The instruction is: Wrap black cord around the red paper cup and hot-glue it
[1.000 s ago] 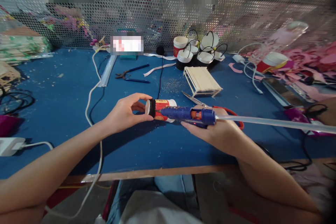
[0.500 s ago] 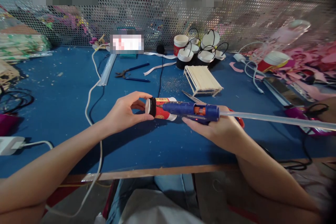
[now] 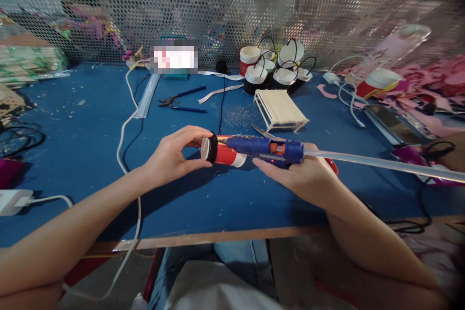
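Note:
A red and white paper cup (image 3: pixel 225 156) lies on its side just over the blue table, its base facing left. Black cord (image 3: pixel 211 149) is wound around the base end. Thumb and fingers of my left hand (image 3: pixel 178 152) close on that end from the left. A blue hot glue gun (image 3: pixel 261 149) is gripped in my right hand (image 3: pixel 303 179), its nozzle pointing left at the cord's edge. A long clear glue stick (image 3: pixel 378 164) sticks out of its back. Scissors (image 3: pixel 262 131) show partly behind the gun; whether my right hand also holds them I cannot tell.
Pliers (image 3: pixel 183 100) and white ribbon (image 3: pixel 220 91) lie behind the cup. A small wooden stick rack (image 3: pixel 280 106) stands near several white cups with black handles (image 3: pixel 256 75). A white cable (image 3: pixel 121 145) crosses the left side. On the right are a phone (image 3: pixel 390 123) and pink scraps.
The glue gun has shifted slightly right along the cup, its nozzle drawn back a little. My left hand keeps its hold, with the cup turned slightly.

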A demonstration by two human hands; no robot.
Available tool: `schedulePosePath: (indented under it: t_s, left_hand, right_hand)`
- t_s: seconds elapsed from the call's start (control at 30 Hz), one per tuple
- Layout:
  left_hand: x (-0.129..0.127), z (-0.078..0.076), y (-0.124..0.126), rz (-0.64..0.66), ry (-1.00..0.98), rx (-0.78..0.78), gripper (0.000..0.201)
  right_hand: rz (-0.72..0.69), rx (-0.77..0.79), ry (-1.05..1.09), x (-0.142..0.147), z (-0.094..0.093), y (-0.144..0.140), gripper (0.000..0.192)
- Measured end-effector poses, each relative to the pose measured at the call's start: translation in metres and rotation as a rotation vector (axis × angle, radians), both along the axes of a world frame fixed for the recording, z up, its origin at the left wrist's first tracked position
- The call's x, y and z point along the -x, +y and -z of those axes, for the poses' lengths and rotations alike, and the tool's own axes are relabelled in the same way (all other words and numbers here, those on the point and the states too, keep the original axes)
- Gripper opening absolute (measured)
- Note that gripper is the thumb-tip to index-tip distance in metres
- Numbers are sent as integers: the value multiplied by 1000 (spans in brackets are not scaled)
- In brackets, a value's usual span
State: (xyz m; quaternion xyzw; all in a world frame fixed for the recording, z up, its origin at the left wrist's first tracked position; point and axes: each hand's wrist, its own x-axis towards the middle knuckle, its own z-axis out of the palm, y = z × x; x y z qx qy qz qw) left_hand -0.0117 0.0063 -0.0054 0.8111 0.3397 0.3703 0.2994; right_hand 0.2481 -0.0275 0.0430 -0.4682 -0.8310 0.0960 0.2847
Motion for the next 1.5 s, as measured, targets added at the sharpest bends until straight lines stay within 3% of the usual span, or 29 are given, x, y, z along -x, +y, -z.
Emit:
schedulePosePath:
  t_s: [0.13,0.23,0.33,0.47,0.63,1.07,1.3,1.5]
  left_hand:
    - [0,1,2,-53,-3,48,53]
    - [-1,1,2,-56,-1,49,52]
    - [-1,-1,1,-26,-2,-21,50]
    - [-2,-4,0,-28,90,-242,45]
    - [-2,-6,0,-44,231,-456,40]
    - [-1,-6,-2,52,297,-573,35]
    - [-1,-6,0,9,223,-484,41]
    - [-1,-1,2,-19,-8,-81,48]
  right_hand:
    - [-158,-141,-177,-4,-3,-1,28]
    - [-193,-229,-250,-7,-3,-1,34]
    - [-104,-123,-150,-5,-1,-1,29]
    - [71,99,94,-1,-2,-2,24]
    - [86,238,193,-1,-3,0,20]
    - [-39,168,173,-3,-4,6,20]
    - [69,177,140,0,-4,1,19]
    - [71,205,75,5,-9,-3,19]
